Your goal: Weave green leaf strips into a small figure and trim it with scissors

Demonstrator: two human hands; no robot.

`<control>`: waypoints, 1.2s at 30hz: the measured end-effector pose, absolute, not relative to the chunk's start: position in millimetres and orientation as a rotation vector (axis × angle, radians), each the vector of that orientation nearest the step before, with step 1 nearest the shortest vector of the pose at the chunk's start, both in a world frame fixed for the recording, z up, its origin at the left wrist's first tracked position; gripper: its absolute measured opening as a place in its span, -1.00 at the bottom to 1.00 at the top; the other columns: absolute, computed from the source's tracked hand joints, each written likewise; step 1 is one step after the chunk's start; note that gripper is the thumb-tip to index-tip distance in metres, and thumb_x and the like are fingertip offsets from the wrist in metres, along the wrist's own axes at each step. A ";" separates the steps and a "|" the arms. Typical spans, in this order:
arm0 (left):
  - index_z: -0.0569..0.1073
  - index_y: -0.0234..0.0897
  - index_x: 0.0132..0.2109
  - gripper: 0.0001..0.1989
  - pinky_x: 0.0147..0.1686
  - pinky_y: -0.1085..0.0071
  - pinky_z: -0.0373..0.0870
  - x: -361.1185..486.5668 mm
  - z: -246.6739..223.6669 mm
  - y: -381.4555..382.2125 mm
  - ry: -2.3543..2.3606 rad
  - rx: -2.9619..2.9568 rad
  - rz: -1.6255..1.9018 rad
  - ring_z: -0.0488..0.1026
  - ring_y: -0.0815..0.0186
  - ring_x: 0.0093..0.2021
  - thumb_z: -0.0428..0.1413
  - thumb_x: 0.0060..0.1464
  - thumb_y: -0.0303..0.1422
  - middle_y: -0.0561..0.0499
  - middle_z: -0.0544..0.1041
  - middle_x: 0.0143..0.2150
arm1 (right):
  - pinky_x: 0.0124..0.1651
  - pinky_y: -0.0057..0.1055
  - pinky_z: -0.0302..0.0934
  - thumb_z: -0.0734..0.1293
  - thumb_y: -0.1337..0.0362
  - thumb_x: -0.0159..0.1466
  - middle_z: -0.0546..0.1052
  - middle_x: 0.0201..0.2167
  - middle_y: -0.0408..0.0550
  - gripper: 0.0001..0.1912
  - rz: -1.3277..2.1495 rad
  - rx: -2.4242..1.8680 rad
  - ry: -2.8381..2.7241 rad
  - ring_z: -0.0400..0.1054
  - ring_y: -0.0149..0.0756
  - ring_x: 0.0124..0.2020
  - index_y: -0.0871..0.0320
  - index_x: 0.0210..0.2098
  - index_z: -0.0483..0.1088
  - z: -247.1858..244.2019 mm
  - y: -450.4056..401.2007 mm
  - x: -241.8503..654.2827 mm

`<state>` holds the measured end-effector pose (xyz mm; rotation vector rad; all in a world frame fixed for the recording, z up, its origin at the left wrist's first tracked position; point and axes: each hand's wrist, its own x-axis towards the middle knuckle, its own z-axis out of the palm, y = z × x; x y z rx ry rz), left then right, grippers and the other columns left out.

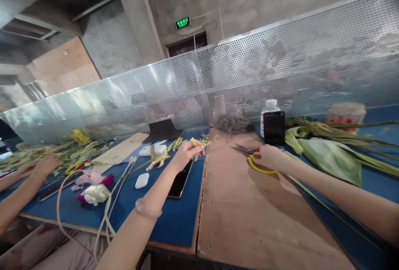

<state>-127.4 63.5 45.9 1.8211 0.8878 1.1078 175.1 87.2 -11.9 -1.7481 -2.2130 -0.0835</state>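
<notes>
My left hand (189, 154) is raised over the blue tabletop, its fingers pinched round a small pale-yellow woven strip piece (195, 142). A dark phone (181, 180) lies below that wrist. On the bare wooden board, my right hand (270, 157) is closed round a pair of scissors (249, 150) with red and yellow handles. The blades point left, slightly apart. Just behind my right hand, a black phone (274, 127) leans upright against a white bottle (270, 105). Further left of my left hand, scraps of pale husk (159, 161) lie near a white case (142, 180).
Green leaf strips and a plastic-wrapped bundle (332, 159) lie at the right. A grey fibre tangle (233, 124) sits by the perforated metal screen (237, 74). At far left, a co-worker's hands (43, 168) touch a leaf pile (93, 147). Cables (107, 209) hang over the front edge.
</notes>
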 end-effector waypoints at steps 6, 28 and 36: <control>0.40 -0.34 -0.39 -0.88 -0.34 0.43 0.27 -94.5 54.0 36.6 0.737 1.735 1.073 0.36 0.40 -0.42 0.09 0.01 -0.35 0.03 0.43 -0.47 | -0.03 -0.18 0.14 0.22 0.20 0.23 0.43 -0.05 0.13 -0.68 -0.175 -1.325 -2.247 0.24 -0.09 0.01 0.14 -0.05 0.36 18.7 47.0 153.1; 0.45 -0.22 -0.32 -0.91 0.10 0.11 -0.03 -40.4 14.9 18.9 1.227 2.467 1.024 0.41 0.28 -0.26 0.05 0.05 -0.37 0.04 0.53 -0.35 | -0.44 -0.42 0.00 0.23 0.31 0.17 0.40 -0.54 -0.10 -0.90 0.027 -1.102 -1.642 0.22 -0.34 -0.54 0.12 -0.47 0.33 16.9 21.6 159.9; 0.45 -0.21 -0.28 -0.89 -0.06 0.20 0.06 -36.2 12.7 8.7 1.317 2.510 1.042 0.42 0.26 -0.24 0.03 0.09 -0.34 0.02 0.55 -0.29 | -0.40 -0.43 0.03 0.14 0.40 0.21 0.44 -0.45 -0.02 -0.82 -0.412 -1.011 -2.190 0.26 -0.32 -0.43 0.17 -0.38 0.36 0.5 -1.7 138.1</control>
